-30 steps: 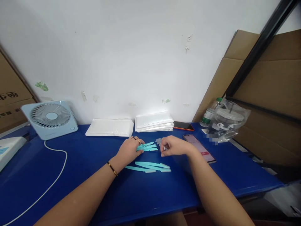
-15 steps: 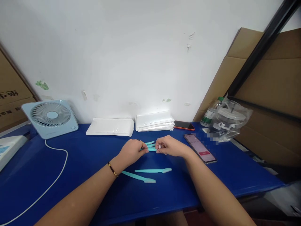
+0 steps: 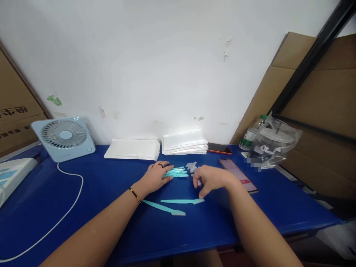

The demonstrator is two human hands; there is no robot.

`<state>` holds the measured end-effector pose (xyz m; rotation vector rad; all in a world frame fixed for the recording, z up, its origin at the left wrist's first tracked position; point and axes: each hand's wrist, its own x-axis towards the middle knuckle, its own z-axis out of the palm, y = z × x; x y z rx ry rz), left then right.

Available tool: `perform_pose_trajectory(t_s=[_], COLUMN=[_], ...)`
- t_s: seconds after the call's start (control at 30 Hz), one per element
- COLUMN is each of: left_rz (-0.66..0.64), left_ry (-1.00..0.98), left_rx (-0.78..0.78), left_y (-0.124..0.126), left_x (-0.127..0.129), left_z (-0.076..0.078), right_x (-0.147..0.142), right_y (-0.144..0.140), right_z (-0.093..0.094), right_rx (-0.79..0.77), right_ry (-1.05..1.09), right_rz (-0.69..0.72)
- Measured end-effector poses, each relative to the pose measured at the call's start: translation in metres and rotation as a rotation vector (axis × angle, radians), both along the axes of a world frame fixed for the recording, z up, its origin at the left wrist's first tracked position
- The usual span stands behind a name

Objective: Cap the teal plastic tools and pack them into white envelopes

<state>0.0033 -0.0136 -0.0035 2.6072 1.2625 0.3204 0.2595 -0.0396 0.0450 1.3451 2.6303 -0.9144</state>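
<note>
My left hand (image 3: 157,176) lies flat on a small pile of teal plastic sticks (image 3: 178,172), pressing them to the blue table (image 3: 111,215). My right hand (image 3: 208,180) hovers just right of the pile with its fingers curled downward and apart, holding nothing that I can see. A few small clear caps (image 3: 191,167) lie beyond its fingertips. Two more teal sticks with pale tips rest nearer to me: one level (image 3: 182,201), one slanted (image 3: 164,208).
Two stacks of white packets (image 3: 132,150) (image 3: 184,142) sit against the wall. A pale blue fan (image 3: 65,139) with a white cable (image 3: 69,200) stands at left. Two phones (image 3: 237,174) (image 3: 219,148) and a bagged container (image 3: 272,142) lie at right, beside cardboard.
Half a second ago both hands met over a teal stick at the pile. My right hand has now drawn away to the right and down; my left hand has flattened onto the pile.
</note>
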Motion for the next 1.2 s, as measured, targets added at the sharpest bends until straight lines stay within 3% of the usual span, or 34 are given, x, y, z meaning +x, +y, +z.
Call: perform_pose_trajectory(t_s=[0.1,0.23,0.4,0.6,0.7,0.8,0.9,0.97,1.1,1.2], left_rz=[-0.003,0.016,-0.150,-0.028,0.013,-0.085,-0.163,-0.152,-0.074,-0.044], left_ry=[0.001,-0.133,-0.037,-0.018,-0.073,-0.011,0.175,0.215,0.037,-0.128], left_rx=[-0.026,0.058,0.024,0.167,0.125,-0.066,-0.324,-0.355,-0.269,-0.323], left_y=[-0.003,-0.010,-0.018,0.001,-0.001,-0.019,-0.038,-0.044,-0.035,-0.024], left_x=[0.001,0.005,0.012,0.004,-0.004,-0.008,-0.007,-0.004,-0.003,-0.006], left_z=[-0.001,0.015,0.024,0.018,0.029,0.046,0.056,0.056,0.046,0.041], right_x=[-0.013,-0.022,-0.020,0.005,0.013,0.011,0.003,-0.001,-0.013,-0.023], right_y=[-0.004,-0.004,-0.002,0.018,0.025,0.021,0.013,0.008,0.003,0.002], right_z=[-0.005,-0.007,0.000,-0.011,-0.016,-0.012,-0.005,-0.001,-0.001,-0.008], right_rx=[-0.045,0.019,0.191,0.262,0.308,0.346,0.311,0.229,0.013,-0.057], right_ry=[-0.109,-0.057,0.123,0.190,0.162,0.186,0.236,0.281,0.428,0.575], right_rz=[0.060,0.051,-0.030,-0.248,-0.349,-0.335,-0.252,-0.185,-0.107,-0.123])
